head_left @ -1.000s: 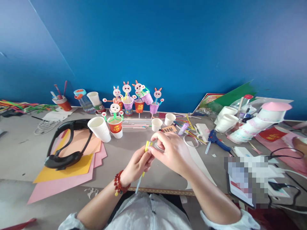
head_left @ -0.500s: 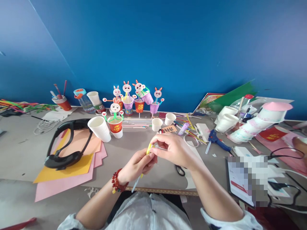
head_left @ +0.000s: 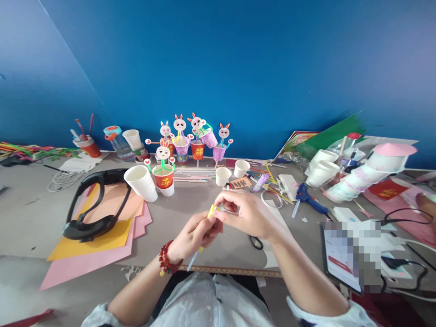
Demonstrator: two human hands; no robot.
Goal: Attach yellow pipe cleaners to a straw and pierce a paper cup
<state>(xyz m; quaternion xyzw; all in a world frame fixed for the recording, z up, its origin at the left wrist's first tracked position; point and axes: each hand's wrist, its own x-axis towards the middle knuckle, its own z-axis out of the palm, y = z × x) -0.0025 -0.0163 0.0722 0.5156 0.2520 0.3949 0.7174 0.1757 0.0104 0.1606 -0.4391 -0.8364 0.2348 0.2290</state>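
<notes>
A slim stick [head_left: 211, 210], yellow toward its top and pale blue at its lower end, slants from seven to one o'clock, held at the view's six o'clock, its middle partly hidden.

Smooth, plastic-looking yellow stick [head_left: 211, 211] — matt paper sheets [head_left: 81, 270] — glossy black plastic headset [head_left: 90, 228].

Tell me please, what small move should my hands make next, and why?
Perhaps steady your left hand and pinch gently with your right hand at the upper end of the slender yellow stick (material unclear): the left grips it lower down, and the right is close to that end.
</notes>
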